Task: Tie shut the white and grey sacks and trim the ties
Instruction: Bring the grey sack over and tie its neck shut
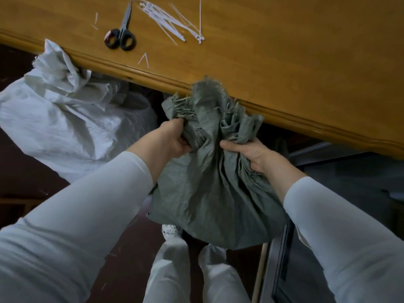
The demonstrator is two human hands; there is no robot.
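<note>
Legs: pale trousers [175,270] are showing at the bottom centre of the frame, with a white shoe [169,229] peeking out under the sack above.
Sleeves: long white sleeves [87,215] are reaching in from the lower left and lower right corners.
Left hand: the left hand [168,141] is gripping the bunched neck from the left, fingers curled into the cloth.
Right hand: the right hand [247,153] is clutching the gathered folds from the right, thumb lying over the top.
Grey sack: the grey sack [209,193] is hanging at the centre of the frame, its frayed mouth fanning out above both hands and overlapping the table edge.
White sack: the white sack [65,119] is sitting at centre left, its gathered neck leaning against the table edge; whether a tie is on it, I cannot tell.
Table: a wooden table [284,73] is filling the upper part of the frame.
Offcuts: short white offcuts [144,60] are lying near the edge.
Scissors: black-handled scissors [121,33] are lying at upper left.
Ties: loose white ties [175,22] are lying just right of the scissors.
</note>
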